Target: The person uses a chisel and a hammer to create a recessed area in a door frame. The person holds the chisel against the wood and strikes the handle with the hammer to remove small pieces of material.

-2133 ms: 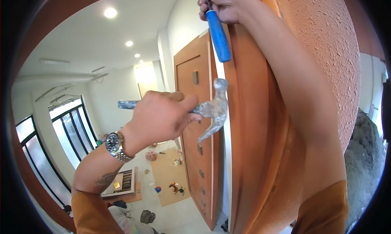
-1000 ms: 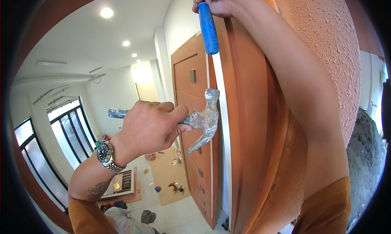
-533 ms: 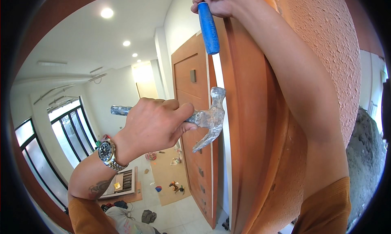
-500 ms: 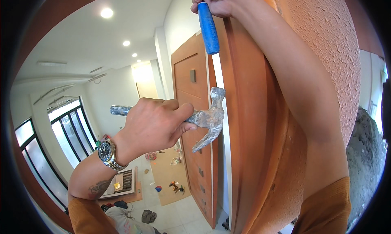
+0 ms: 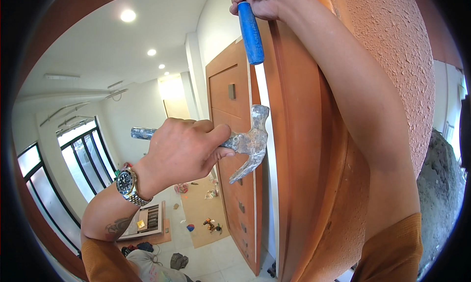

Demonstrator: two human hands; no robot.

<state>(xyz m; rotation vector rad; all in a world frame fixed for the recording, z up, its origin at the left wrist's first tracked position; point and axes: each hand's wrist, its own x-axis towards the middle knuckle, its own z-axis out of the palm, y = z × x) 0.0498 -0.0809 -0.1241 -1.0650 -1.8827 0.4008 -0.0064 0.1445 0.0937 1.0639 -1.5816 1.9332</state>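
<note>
Now left hand gripping claw hammer, head apart, below butt of blue-handled tool; right hand clasping tool above handle, beside brown frame. Best: handle steady, hammer face square to butt.

left arm: bent | left grip: clenched | right grip: curled, held higher

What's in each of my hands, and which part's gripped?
Your left hand holds a claw hammer by its handle, near the head. Your right hand holds a blue-handled tool by the part just above its blue grip; its tip is unseen.
</note>
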